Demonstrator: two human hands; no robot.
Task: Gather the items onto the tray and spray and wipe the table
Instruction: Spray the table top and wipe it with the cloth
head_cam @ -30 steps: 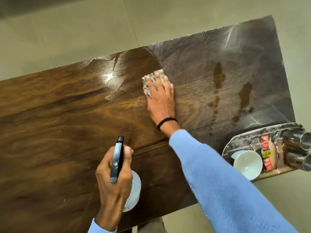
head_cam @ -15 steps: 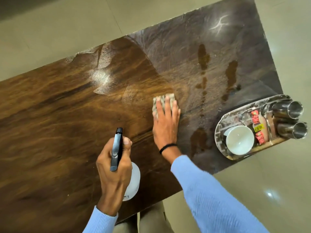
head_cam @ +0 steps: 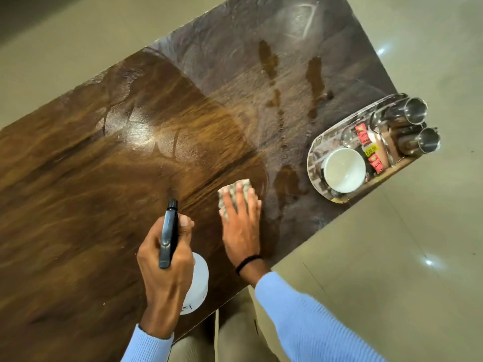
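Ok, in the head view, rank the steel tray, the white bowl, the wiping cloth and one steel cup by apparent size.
1. Oval steel tray
2. Round white bowl
3. Speckled wiping cloth, partly hidden under the right hand, and shiny steel cup: too close to rank.

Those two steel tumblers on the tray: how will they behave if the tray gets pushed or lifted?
The steel tumblers appear to lie on their sides at the far end of the tray, so they would probably roll. Polished metal on a polished tray looks slippery. They seem to overhang the rim, so a tilt might drop them.
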